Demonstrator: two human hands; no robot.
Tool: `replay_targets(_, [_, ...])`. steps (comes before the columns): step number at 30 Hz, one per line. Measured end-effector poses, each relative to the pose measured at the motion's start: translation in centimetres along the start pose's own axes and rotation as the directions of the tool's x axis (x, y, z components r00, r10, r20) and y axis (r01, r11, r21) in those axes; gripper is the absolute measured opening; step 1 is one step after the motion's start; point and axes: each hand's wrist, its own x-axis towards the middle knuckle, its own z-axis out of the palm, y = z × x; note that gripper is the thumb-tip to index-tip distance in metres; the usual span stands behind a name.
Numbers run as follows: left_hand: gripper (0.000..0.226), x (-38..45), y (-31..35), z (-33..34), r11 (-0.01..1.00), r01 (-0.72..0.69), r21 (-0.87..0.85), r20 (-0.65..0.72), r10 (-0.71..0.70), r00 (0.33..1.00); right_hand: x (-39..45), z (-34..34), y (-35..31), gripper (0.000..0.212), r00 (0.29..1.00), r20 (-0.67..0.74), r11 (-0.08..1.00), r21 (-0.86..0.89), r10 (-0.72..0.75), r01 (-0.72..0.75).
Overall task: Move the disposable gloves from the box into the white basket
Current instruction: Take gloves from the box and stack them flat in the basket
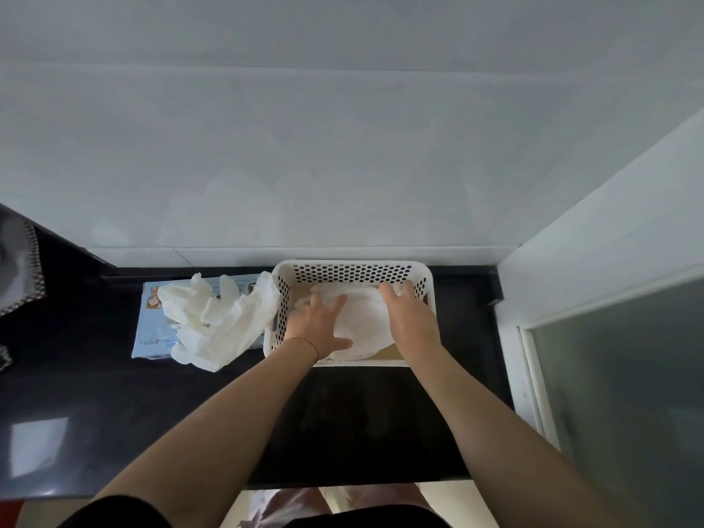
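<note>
Both hands inside the white basket (352,269) on the dark bench (95,375): left hand (318,329) and right hand (409,318), fingers spread flat, press on gloves (364,318). At its 9 o'clock, touching, the box (146,318) carries more loose gloves (221,322).

There is one white basket (352,272) and one light blue box (152,329) on the tabletop (95,394). Two hands are in view, left hand (318,329) and right hand (409,318). White gloves make two heaps, one on the box (217,322) and one in the basket (362,318); single gloves cannot be counted.
</note>
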Motion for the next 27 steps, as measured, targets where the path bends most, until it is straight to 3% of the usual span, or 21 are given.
replay_targets(4, [0.096,0.6,0.0,0.6,1.000,0.011,0.019,0.073,-0.012,0.997,0.3,0.4,0.1,0.031,0.998,0.023,0.990,-0.127,-0.052,0.055])
replay_targets(7, [0.100,0.7,0.0,0.3,1.000,0.000,0.000,0.099,0.000,0.995,0.3,0.9,0.2,0.031,0.999,0.006,0.981,-0.190,-0.044,0.044])
replay_targets(9, [0.090,0.3,-0.2,-0.4,0.998,-0.001,-0.061,0.069,0.005,0.998,0.3,0.8,-0.1,0.032,1.000,0.000,0.975,-0.220,-0.023,0.023])
replay_targets(11, [0.062,-0.4,-0.2,-1.6,0.985,-0.018,-0.172,-0.013,0.016,1.000,0.4,0.2,-1.1,0.029,1.000,0.007,0.980,-0.196,-0.014,0.015])
replay_targets(13, [0.028,-1.5,-0.5,-3.2,0.958,-0.054,-0.282,-0.199,-0.003,0.980,0.6,-0.6,-3.0,0.024,1.000,-0.008,0.995,-0.096,-0.027,0.026])
replay_targets(14, [0.022,-2.0,-0.8,-3.9,0.948,-0.066,-0.311,-0.298,-0.031,0.954,0.8,-1.1,-4.1,0.021,0.999,-0.020,0.999,-0.026,-0.038,0.037])
replay_targets(18, [0.026,-4.2,-4.8,-6.2,0.949,0.002,-0.315,-0.486,-0.163,0.859,1.8,-2.1,-9.8,0.016,0.996,-0.037,0.923,0.373,-0.085,0.093])
replay_targets(23, [0.036,-6.5,-10.7,-6.3,0.940,0.144,-0.310,-0.302,-0.241,0.923,1.8,-1.6,-15.7,0.024,0.982,0.187,0.785,0.610,-0.011,-0.107])
replay_targets(27, [0.039,-7.2,-13.8,-5.8,0.946,0.114,-0.303,-0.116,-0.155,0.981,1.6,-1.4,-17.2,0.025,0.994,0.102,0.810,0.579,0.038,-0.091])
